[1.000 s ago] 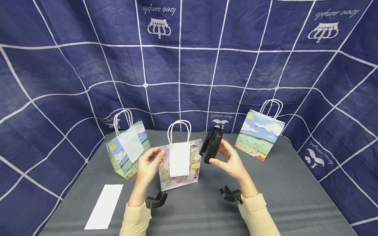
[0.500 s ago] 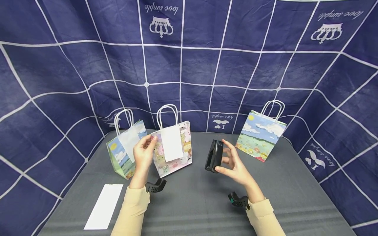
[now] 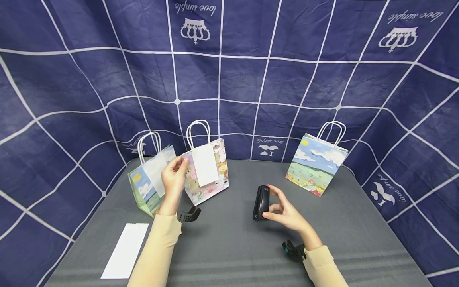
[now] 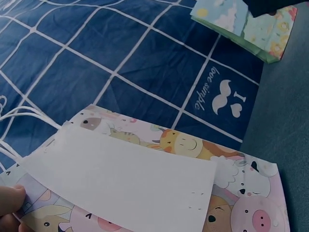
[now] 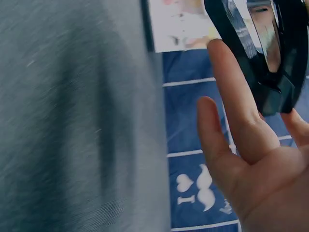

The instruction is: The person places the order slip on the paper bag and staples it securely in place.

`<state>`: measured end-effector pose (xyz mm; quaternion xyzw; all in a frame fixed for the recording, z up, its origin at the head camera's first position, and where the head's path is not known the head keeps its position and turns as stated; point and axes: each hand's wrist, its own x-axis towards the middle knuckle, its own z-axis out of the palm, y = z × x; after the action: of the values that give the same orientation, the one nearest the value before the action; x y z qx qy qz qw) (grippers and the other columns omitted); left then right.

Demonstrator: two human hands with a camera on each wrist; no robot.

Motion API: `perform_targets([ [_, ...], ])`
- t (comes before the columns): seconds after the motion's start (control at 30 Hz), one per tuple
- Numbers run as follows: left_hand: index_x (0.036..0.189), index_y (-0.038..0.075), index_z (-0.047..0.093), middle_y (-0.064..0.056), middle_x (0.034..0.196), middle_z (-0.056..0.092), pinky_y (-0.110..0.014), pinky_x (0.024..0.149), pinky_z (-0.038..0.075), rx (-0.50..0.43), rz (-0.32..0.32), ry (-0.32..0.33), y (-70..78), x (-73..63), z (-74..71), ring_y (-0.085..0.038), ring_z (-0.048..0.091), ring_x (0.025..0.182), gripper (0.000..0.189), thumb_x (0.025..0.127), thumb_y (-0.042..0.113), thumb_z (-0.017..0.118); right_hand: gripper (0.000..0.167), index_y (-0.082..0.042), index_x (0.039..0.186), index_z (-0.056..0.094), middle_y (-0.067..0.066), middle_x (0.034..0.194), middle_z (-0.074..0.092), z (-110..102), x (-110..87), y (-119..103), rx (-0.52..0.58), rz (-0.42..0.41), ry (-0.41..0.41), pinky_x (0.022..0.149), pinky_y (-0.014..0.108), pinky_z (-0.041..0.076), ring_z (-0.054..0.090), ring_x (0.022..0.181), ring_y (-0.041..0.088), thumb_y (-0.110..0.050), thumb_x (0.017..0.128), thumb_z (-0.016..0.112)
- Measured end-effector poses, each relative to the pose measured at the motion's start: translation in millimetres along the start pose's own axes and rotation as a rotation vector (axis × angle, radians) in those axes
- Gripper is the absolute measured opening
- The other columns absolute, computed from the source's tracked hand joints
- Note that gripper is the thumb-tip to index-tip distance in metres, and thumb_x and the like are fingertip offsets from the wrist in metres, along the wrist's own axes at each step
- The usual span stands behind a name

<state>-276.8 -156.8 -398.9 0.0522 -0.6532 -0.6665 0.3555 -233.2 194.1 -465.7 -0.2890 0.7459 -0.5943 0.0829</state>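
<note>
My left hand (image 3: 173, 177) pinches the upper left edge of a gift bag (image 3: 222, 169) printed with cartoon animals. A white paper strip (image 3: 205, 164) lies flat over the bag's front, below its white twisted handles (image 3: 198, 129). Small dark marks show near one end of the strip in the left wrist view. On the right, my right hand (image 3: 287, 211) holds a black stapler (image 3: 261, 202) upright between thumb and fingers, low over the grey table. In the right wrist view the stapler (image 5: 270, 92) shows at the top right, partly cut off by the frame.
Behind my left hand stands a landscape-print bag (image 3: 143, 187) with a white paper on its front. Another landscape bag (image 3: 315, 163) stands at the back right. A loose white strip (image 3: 125, 251) lies front left on the grey table (image 3: 229, 247). Blue checked cloth (image 3: 236, 79) hangs behind.
The animal-print bag has moved back and to the left with my left hand. My right hand has moved right and lower with the stapler, away from the bag.
</note>
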Motion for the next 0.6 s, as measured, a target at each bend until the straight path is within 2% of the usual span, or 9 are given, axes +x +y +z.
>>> perform_targets([
  [0.13, 0.092, -0.010, 0.068, -0.004, 0.074, 0.065, -0.012, 0.060, 0.041, 0.022, 0.027, 0.029, -10.7, 5.7, 3.4, -0.002, 0.051, 0.065, 0.019, 0.082, 0.005, 0.071, 0.085, -0.011, 0.148, 0.011, 0.028, 0.140, 0.024, 1, -2.4, 11, -0.014, 0.074, -0.031, 0.069, 0.028, 0.051, 0.065, 0.077, 0.020, 0.003, 0.085, 0.065],
  [0.27, 0.089, -0.005, 0.071, -0.004, 0.073, 0.066, -0.011, 0.060, 0.041, -0.031, 0.064, 0.048, -16.2, 8.0, 5.6, -0.001, 0.051, 0.064, 0.016, 0.081, 0.009, 0.073, 0.084, -0.007, 0.147, 0.012, 0.033, 0.136, 0.026, 5, -4.1, 7, -0.022, 0.104, -0.052, 0.069, 0.028, 0.051, 0.066, 0.076, 0.021, 0.002, 0.084, 0.067],
  [0.37, 0.091, -0.011, 0.068, -0.016, 0.077, 0.066, -0.009, 0.060, 0.041, -0.013, 0.064, 0.045, -3.5, 5.0, 6.9, -0.001, 0.051, 0.063, 0.017, 0.081, 0.003, 0.071, 0.084, -0.006, 0.147, 0.014, 0.034, 0.135, 0.027, 6, -5.7, 3, -0.027, 0.119, -0.053, 0.069, 0.028, 0.051, 0.066, 0.077, 0.021, 0.000, 0.083, 0.068],
  [0.47, 0.094, -0.017, 0.064, -0.030, 0.083, 0.063, -0.010, 0.060, 0.041, 0.038, 0.050, 0.043, 10.3, 1.2, 8.3, -0.002, 0.051, 0.063, 0.018, 0.082, -0.005, 0.067, 0.085, -0.006, 0.147, 0.014, 0.033, 0.136, 0.028, 6, -6.7, 14, -0.024, 0.128, -0.045, 0.068, 0.029, 0.051, 0.067, 0.077, 0.021, -0.002, 0.083, 0.070],
  [0.5, 0.095, -0.019, 0.063, -0.034, 0.085, 0.061, -0.010, 0.060, 0.041, 0.046, 0.048, 0.040, 11.0, 1.4, 8.5, -0.003, 0.051, 0.063, 0.018, 0.082, -0.006, 0.067, 0.086, -0.007, 0.147, 0.014, 0.032, 0.136, 0.028, 5, -7.0, 19, -0.024, 0.132, -0.044, 0.068, 0.029, 0.051, 0.067, 0.076, 0.021, -0.003, 0.082, 0.071],
  [0.6, 0.094, -0.017, 0.065, -0.034, 0.084, 0.061, -0.010, 0.059, 0.040, 0.039, 0.054, 0.049, -5.6, 6.9, 8.9, -0.002, 0.050, 0.062, 0.018, 0.082, -0.004, 0.068, 0.087, -0.006, 0.148, 0.014, 0.031, 0.136, 0.028, 4, -7.3, 30, -0.028, 0.144, -0.041, 0.068, 0.028, 0.051, 0.067, 0.076, 0.021, -0.006, 0.082, 0.072],
])
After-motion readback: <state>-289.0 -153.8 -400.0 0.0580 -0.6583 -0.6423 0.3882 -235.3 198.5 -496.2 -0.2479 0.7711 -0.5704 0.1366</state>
